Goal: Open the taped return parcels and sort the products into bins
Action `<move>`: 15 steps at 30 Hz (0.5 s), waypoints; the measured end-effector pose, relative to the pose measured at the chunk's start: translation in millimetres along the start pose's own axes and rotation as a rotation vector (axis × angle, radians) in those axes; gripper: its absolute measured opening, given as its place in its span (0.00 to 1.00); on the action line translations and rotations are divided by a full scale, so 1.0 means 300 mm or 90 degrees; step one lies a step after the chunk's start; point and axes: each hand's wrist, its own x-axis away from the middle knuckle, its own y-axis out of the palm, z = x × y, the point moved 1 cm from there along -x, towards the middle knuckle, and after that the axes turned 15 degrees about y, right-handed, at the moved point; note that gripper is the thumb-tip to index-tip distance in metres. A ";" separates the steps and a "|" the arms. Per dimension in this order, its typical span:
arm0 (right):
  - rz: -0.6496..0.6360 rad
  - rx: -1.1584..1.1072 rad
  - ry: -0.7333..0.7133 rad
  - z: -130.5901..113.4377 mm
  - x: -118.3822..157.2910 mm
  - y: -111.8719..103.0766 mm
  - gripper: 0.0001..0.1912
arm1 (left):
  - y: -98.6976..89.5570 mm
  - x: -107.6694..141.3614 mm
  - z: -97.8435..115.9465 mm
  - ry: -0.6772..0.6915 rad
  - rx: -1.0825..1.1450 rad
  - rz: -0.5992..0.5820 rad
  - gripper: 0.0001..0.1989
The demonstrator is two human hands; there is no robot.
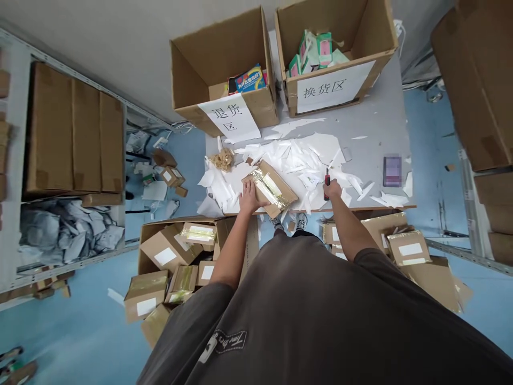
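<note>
A taped cardboard box (276, 184) with a white label lies tilted near the table's front edge. My left hand (249, 199) grips its left end, fingers over the side and thumb along the near edge. To the right, apart from the box, my right hand (333, 190) is closed around a red and black box cutter (327, 182) that points away from me. Whether its blade is out is too small to tell. Torn white paper scraps (288, 155) lie around and behind the box, and a crumpled brown clump (222, 159) sits to its left.
Two large open cartons with paper signs stand at the back: the left carton (218, 59) holds colourful boxes, the right carton (340, 27) green-and-pink ones. A phone-like device (392, 171) lies at the table's right. Several parcels (176, 251) pile below the table. Shelves flank both sides.
</note>
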 end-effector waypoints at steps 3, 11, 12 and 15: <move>0.025 -0.069 -0.108 -0.059 0.075 -0.039 0.19 | 0.026 0.021 0.000 0.003 0.020 0.033 0.75; -0.116 -0.044 -0.429 -0.393 0.482 0.017 0.28 | 0.047 0.028 -0.048 0.110 0.095 0.145 0.68; -0.115 -0.008 -0.464 -0.438 0.529 0.043 0.28 | 0.041 0.027 -0.060 0.112 0.095 0.153 0.68; -0.107 0.093 -0.527 -0.551 0.638 0.122 0.29 | 0.021 0.017 -0.093 0.120 0.095 0.151 0.71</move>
